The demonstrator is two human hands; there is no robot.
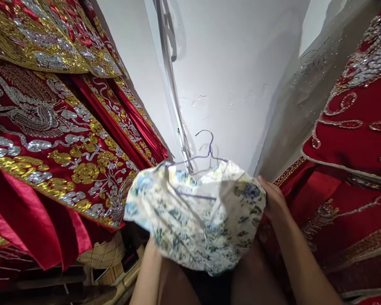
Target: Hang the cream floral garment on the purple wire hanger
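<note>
A white garment with a blue, yellow and green floral print point(190, 228) is spread at the centre, on a thin purple hanger point(210, 154) whose hook points up against the white wall. My right hand point(271, 197) is at the garment's right edge, its fingers partly behind the cloth and pinching the side. On the left, my forearm goes up under the garment, and the cloth covers my left hand. The hanger's lower bar shows across the neckline.
Red garments with gold and silver embroidery point(85, 173) hang on the left. Red beaded garments point(362, 123) and sheer grey fabric point(292, 114) hang on the right. A woven basket point(104, 253) sits low at the left. A pale wall point(228, 63) stands ahead.
</note>
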